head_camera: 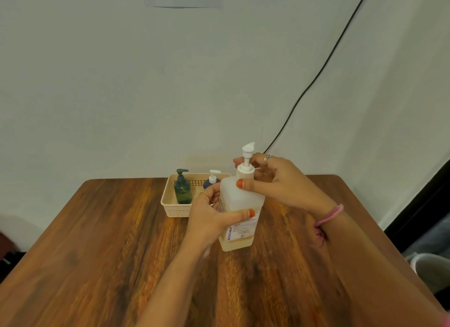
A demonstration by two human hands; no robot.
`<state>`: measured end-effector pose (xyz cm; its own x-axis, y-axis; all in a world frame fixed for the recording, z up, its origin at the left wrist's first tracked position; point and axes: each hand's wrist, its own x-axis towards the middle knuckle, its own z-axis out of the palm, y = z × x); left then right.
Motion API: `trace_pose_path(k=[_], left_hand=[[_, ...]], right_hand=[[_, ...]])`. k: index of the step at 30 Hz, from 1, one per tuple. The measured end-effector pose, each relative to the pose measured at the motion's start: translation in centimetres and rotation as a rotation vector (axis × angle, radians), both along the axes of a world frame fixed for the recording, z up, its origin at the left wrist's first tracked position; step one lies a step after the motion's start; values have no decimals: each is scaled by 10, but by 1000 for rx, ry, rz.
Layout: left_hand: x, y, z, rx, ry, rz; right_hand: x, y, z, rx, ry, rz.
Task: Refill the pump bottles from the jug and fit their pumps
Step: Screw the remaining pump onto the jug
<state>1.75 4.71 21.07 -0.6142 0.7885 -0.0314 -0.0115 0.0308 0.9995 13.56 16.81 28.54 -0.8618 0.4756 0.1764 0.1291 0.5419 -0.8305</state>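
Note:
A large translucent square bottle (239, 200) with a printed label stands upright on the wooden table (97, 253), a shallow layer of yellowish liquid at its bottom. A white pump (247, 161) sits in its neck. My left hand (211, 217) grips the bottle's body, thumb across the label. My right hand (275, 178) is curled round the pump collar, thumb on the bottle's shoulder. Behind, a beige basket (170, 202) holds a green pump bottle (182, 188) and a dark blue pump bottle (211, 180), partly hidden by my left hand.
The table's far edge meets a pale wall, where a black cable (316, 75) runs down toward the table. A white object (431, 268) lies on the floor at the right, beyond the table's edge.

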Motion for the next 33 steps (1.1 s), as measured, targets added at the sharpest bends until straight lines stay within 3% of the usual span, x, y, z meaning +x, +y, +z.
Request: trace_pose_path(k=[5, 16, 19, 23, 33], left_hand=[[0, 1, -3, -9, -14, 3], [2, 0, -8, -5, -74, -35], [3, -1, -9, 0, -64, -39], [2, -2, -5, 13, -69, -47], [2, -1, -1, -21, -33, -60]], right_hand=[[-8, -5, -13, -59, 90, -209], [-12, -11, -16, -31, 96, -283], [-6, -8, -14, -101, 46, -205], [6, -4, -12, -411, 138, 25], [7, -2, -7, -423, 249, 3]])
